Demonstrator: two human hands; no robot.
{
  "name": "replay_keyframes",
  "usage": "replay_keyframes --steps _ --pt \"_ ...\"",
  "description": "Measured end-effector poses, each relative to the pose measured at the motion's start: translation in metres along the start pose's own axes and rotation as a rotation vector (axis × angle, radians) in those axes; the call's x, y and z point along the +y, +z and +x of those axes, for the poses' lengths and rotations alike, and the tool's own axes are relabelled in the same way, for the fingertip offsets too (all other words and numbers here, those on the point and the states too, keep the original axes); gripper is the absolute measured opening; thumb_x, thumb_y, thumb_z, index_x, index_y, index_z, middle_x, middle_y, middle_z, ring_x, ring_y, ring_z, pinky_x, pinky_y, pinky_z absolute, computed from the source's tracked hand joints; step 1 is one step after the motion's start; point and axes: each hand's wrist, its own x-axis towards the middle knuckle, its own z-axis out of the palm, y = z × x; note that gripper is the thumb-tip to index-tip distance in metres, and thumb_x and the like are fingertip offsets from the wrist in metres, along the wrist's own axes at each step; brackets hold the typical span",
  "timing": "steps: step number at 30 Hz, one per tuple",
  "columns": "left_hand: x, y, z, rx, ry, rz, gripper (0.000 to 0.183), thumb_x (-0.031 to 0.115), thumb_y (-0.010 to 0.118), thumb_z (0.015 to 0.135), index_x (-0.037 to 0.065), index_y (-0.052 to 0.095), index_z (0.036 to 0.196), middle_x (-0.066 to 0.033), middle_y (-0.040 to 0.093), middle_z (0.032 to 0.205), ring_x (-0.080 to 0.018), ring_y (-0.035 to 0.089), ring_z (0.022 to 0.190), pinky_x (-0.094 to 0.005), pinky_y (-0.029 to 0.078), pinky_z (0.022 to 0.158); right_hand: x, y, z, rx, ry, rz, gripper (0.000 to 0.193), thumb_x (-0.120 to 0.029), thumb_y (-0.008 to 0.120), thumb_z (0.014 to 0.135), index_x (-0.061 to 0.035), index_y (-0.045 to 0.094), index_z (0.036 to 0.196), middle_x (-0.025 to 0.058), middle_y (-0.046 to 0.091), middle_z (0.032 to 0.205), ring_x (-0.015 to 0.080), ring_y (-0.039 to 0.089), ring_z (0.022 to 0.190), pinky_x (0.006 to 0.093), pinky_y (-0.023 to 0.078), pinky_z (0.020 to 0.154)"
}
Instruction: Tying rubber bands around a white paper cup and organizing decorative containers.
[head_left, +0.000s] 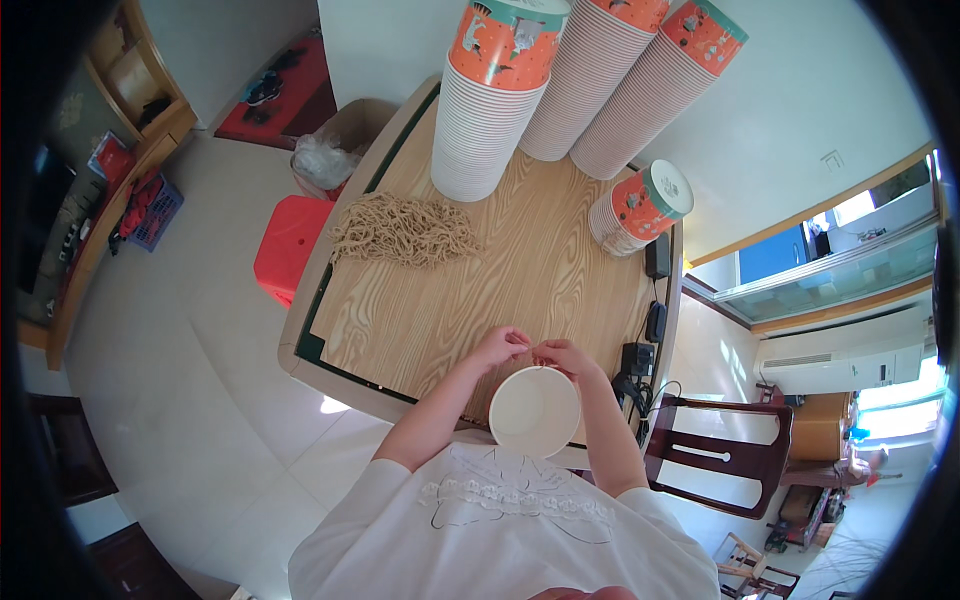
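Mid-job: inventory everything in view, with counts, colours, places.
open paper tub: one, white inside, between forearms
tall tub stacks: three, white, orange, green, far table end
short tub stack: one, orange, green, right table edge
cord pile: one, tan, table's left
power adapters: at least three, black, right table edge
table: one, wood-grain brown, centre
stool: one, red, left of table
cardboard box: one, brown, beyond stool
slatted chair: one, dark brown, right of table
basket: one, blue, left floor
air conditioner: one, white, right
left hand: one, bare, near tub rim
right hand: one, bare, near tub rim
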Motion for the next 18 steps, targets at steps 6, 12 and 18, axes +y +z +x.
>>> replay_keyframes --steps 6,12,18 --pt "-0.003 -0.004 0.001 0.048 0.036 0.034 0.007 0.004 0.062 0.073 0.003 0.06 0.08 -0.0036 0.06 0.069 -0.0099 0.054 0.059 -0.0235 0.044 0.053 -0.008 0.003 -0.013 0.004 0.011 -0.013 0.014 -0.014 0.056 0.08 -0.0004 0.059 0.082 0.0042 0.058 0.074 0.0093 0.053 0.065 0.02 0.044 0.056" --pt "-0.02 -0.014 0.011 0.145 0.043 0.137 0.005 0.007 0.064 0.07 0.004 0.063 0.073 -0.0043 0.062 0.068 -0.01 0.055 0.059 -0.0251 0.045 0.053 -0.012 0.004 -0.015 -0.043 -0.001 -0.005 0.012 -0.014 0.055 0.081 -0.0016 0.058 0.08 0.0033 0.058 0.072 0.0086 0.053 0.063 0.0197 0.044 0.055" --pt "-0.011 -0.019 0.006 0.478 0.121 0.757 0.008 0.01 0.062 0.065 0.008 0.064 0.072 -0.0082 0.062 0.069 -0.0255 0.059 0.064 -0.0374 0.047 0.06 -0.014 0.005 -0.017 -0.059 0.021 -0.071 0.014 -0.016 0.055 0.08 -0.0025 0.058 0.079 0.0005 0.056 0.07 0.0066 0.051 0.062 0.0188 0.042 0.054"
